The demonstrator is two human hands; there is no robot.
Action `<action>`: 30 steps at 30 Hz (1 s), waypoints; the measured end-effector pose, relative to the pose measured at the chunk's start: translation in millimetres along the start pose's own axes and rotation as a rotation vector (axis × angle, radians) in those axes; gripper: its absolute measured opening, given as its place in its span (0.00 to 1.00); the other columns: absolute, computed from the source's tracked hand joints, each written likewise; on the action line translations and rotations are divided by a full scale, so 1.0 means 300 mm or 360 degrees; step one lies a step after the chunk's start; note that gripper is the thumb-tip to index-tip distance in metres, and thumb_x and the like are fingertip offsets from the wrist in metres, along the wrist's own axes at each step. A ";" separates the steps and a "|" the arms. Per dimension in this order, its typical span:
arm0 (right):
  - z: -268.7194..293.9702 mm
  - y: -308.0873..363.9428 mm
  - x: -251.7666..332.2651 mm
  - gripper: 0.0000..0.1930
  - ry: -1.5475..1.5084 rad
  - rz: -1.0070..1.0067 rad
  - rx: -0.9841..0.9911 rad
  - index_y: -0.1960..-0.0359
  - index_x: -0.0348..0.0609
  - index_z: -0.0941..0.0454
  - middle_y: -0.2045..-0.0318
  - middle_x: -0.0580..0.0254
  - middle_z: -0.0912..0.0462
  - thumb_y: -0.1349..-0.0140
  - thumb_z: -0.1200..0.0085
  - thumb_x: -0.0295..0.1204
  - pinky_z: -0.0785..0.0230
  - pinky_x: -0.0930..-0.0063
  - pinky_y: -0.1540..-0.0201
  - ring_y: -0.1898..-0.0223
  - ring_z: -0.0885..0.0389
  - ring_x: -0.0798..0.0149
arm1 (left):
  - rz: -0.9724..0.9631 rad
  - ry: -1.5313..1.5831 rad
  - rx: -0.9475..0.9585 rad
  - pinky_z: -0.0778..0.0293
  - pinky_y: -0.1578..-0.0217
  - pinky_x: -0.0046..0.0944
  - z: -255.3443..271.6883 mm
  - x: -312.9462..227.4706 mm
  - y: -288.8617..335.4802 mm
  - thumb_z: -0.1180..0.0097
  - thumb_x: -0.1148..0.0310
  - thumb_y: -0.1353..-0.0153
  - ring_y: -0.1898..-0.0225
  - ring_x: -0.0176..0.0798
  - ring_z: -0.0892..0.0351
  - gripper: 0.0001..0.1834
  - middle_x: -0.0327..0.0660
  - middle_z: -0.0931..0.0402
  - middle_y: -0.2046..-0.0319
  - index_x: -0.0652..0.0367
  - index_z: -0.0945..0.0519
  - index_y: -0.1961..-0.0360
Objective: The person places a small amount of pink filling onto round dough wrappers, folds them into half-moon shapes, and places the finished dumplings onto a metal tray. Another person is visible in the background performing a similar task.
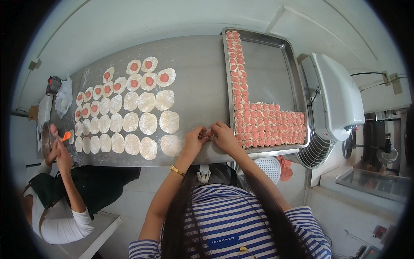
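My left hand [196, 139] and my right hand [223, 136] meet over the near edge of the steel table, both closed on a small dumpling [210, 133] with pink filling. The fingers hide most of its wrapper. Just right of my right hand lies a metal tray [267, 64], with rows of open-topped pink dumplings [269, 125] packed along its left side and its near part. On my left, round floured wrappers [146, 123] lie in rows; those in the far rows carry balls of pink filling [149, 81].
At the far left a co-worker's hands [60, 153] hold pink filling beside a bowl [45, 140] and an orange-handled tool [66, 136]. A white machine [332, 95] with a wire guard [317, 151] stands right of the tray. A white perforated basket [268, 168] sits below the table edge.
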State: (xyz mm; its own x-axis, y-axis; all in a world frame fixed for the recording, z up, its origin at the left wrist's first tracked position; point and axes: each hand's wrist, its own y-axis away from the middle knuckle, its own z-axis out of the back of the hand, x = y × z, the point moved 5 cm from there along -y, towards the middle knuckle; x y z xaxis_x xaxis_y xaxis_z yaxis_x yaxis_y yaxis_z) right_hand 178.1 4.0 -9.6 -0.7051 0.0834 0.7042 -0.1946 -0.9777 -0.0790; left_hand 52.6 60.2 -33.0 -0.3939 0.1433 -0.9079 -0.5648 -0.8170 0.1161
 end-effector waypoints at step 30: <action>-0.029 -0.040 -0.042 0.10 -0.0276 -0.0078 -0.0172 0.66 0.39 0.23 0.66 0.50 0.24 0.51 0.51 0.18 0.31 0.57 0.61 0.63 0.24 0.43 | -0.0067 0.0015 0.0028 0.23 0.64 0.37 -0.014 0.043 -0.056 0.36 0.78 0.52 0.67 0.42 0.17 0.15 0.46 0.19 0.69 0.64 0.23 0.61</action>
State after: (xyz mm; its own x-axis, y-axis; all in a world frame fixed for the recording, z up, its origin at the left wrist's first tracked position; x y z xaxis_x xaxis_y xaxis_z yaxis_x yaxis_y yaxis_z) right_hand 183.3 16.5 -23.7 -0.5668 0.0871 0.8192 -0.3045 -0.9461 -0.1101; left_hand 60.1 73.3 -48.4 -0.3624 0.1719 -0.9160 -0.5935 -0.8004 0.0846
